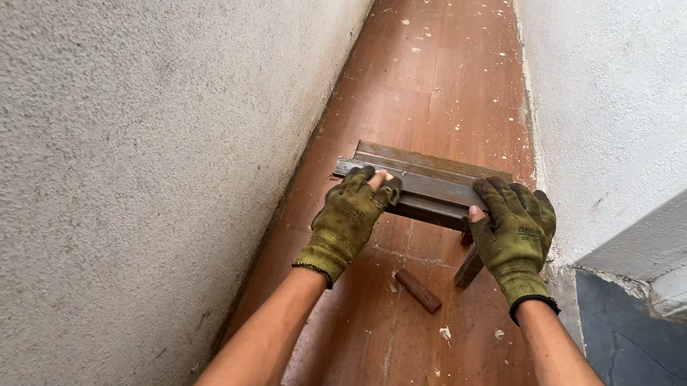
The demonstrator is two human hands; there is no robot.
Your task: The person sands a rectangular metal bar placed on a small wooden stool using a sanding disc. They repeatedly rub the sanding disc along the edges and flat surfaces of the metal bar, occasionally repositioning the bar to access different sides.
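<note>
Gloved left hand (349, 219) and right hand (515, 231) clamped on opposite ends of a rusty metal frame (427, 185), lifted over tile floor (431, 80) at twelve o'clock; likely slipping if either grip loosens.

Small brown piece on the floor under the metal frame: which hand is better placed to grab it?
Probably right. Both hands grip the metal frame: left hand at its left end, right hand at its right. The brown piece lies on the tiled floor, slightly nearer the right wrist. Close call.

stool (430, 183) legs mostly hidden, forearms cut off
</note>
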